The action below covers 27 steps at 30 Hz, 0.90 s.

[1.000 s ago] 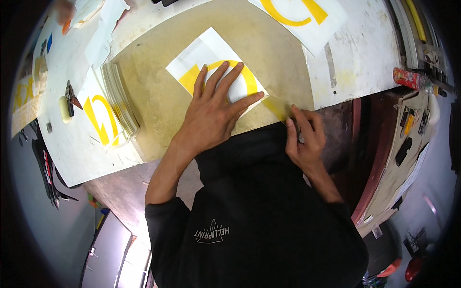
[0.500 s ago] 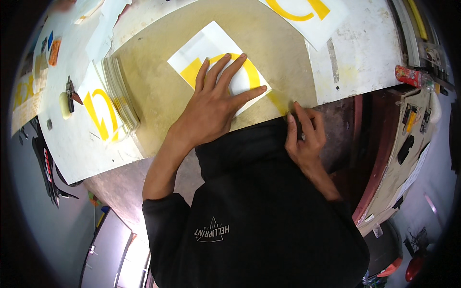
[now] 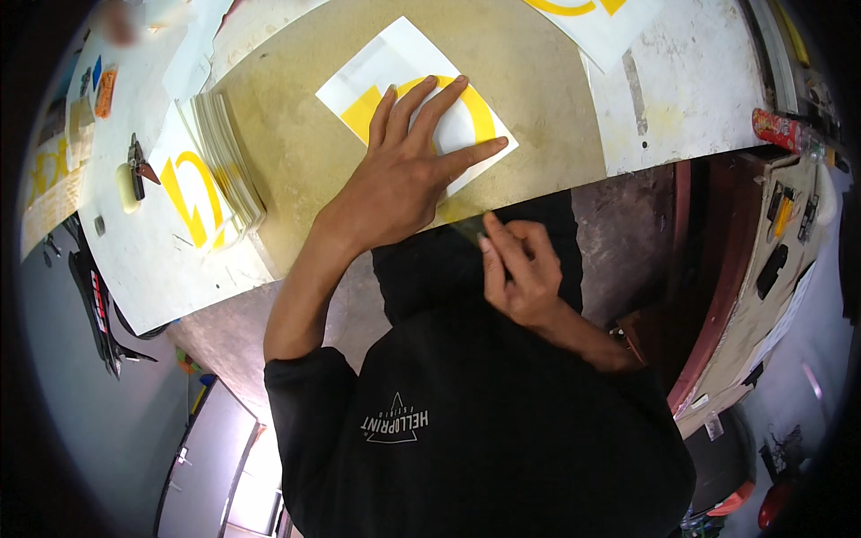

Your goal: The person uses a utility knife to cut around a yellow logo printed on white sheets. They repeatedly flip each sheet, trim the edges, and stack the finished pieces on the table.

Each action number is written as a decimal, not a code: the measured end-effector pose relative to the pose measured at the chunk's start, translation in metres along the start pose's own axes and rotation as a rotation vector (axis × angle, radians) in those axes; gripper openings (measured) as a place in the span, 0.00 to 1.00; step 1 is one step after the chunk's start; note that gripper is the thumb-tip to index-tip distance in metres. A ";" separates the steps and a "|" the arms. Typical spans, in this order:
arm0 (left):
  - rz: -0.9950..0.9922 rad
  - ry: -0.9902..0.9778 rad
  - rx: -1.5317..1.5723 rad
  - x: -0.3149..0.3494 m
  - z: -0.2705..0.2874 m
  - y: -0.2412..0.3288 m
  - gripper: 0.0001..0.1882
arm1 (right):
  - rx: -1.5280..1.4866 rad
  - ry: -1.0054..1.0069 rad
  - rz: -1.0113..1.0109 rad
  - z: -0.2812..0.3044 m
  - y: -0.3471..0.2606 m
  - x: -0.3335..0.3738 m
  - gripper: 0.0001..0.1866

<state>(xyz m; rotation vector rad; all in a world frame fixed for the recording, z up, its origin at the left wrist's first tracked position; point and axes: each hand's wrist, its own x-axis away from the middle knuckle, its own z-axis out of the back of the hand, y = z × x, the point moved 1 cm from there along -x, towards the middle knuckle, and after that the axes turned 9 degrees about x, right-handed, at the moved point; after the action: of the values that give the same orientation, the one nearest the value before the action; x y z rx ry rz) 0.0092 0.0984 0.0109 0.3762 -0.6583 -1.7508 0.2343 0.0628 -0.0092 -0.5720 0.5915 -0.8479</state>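
My left hand [image 3: 404, 184] presses flat with spread fingers on a white sheet [image 3: 386, 61] that carries a curved yellow shape [image 3: 480, 103]. The sheet lies tilted on a tan mat [image 3: 296, 125], partly hidden by the hand. Just off the mat's near edge, my right hand [image 3: 527, 273] pinches a thin, see-through yellowish strip [image 3: 462, 222], blurred by motion. The strip's far end reaches to the mat's edge, close to the sheet's near corner; whether it touches the sheet I cannot tell.
Left of the mat stands a fanned stack of sheets [image 3: 220, 161] with similar yellow shapes. Beside it lie dark pliers [image 3: 137, 166] and an orange object [image 3: 106, 94]. Another printed sheet [image 3: 601, 40] rests at the far right. A side surface [image 3: 744, 296] holds small tools.
My right hand has moved left with the strip, from the sheet's right corner to its near corner. My left hand stays on the sheet. The whole view has shifted slightly.
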 end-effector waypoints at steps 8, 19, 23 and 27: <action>0.030 0.062 0.260 0.006 0.010 -0.011 0.28 | 0.388 0.357 -0.123 0.076 0.062 -0.029 0.17; -0.051 0.117 0.124 0.007 0.011 -0.008 0.26 | 0.179 0.142 -0.124 0.056 0.053 -0.044 0.17; 0.030 0.362 0.052 0.022 -0.023 0.021 0.27 | 0.185 0.254 -0.147 0.057 0.074 -0.043 0.16; 0.156 0.421 0.209 0.022 -0.042 0.049 0.15 | 0.135 0.274 -0.204 0.061 0.080 -0.047 0.17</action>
<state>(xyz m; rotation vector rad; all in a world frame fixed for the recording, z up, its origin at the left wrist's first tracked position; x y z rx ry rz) 0.0650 0.0593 0.0097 0.7916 -0.5477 -1.3989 0.2920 0.1574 -0.0091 -0.3996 0.7268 -1.1615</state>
